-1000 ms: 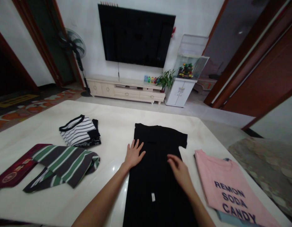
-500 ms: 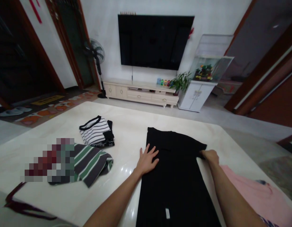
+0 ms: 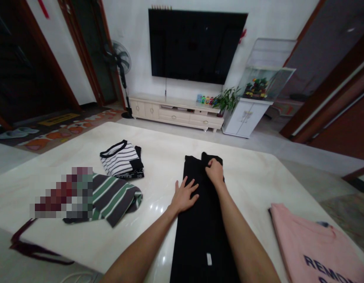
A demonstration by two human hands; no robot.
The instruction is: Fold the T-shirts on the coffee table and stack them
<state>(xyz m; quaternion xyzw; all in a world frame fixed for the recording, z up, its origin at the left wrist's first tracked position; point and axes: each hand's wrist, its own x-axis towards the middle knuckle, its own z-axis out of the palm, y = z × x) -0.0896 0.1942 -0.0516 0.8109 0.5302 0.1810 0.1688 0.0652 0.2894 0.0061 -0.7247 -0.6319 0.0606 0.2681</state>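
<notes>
A black shirt [image 3: 199, 232] lies lengthwise on the pale table [image 3: 158, 236], its near end running out of the bottom of the view. A small white tag [image 3: 209, 259] shows near that end. My left hand [image 3: 184, 195] presses flat on the shirt's left edge, fingers spread. Closed on the shirt's sleeve part is my right hand [image 3: 215, 171], which holds it folded inward over the body near the far end. The right fingertips are partly hidden.
To the left lie a folded striped shirt [image 3: 118, 159] and a rumpled green-and-grey striped garment [image 3: 117, 196], partly pixelated. A pink lettered shirt [image 3: 314, 239] is at the right edge. Beyond stand a TV cabinet [image 3: 176, 114], a fan [image 3: 120, 59] and a fish tank [image 3: 258, 84].
My right hand has moved left, bringing the shirt's right side and sleeve over the middle, so the shirt is narrower. My left hand stays put. More of the pink shirt shows.
</notes>
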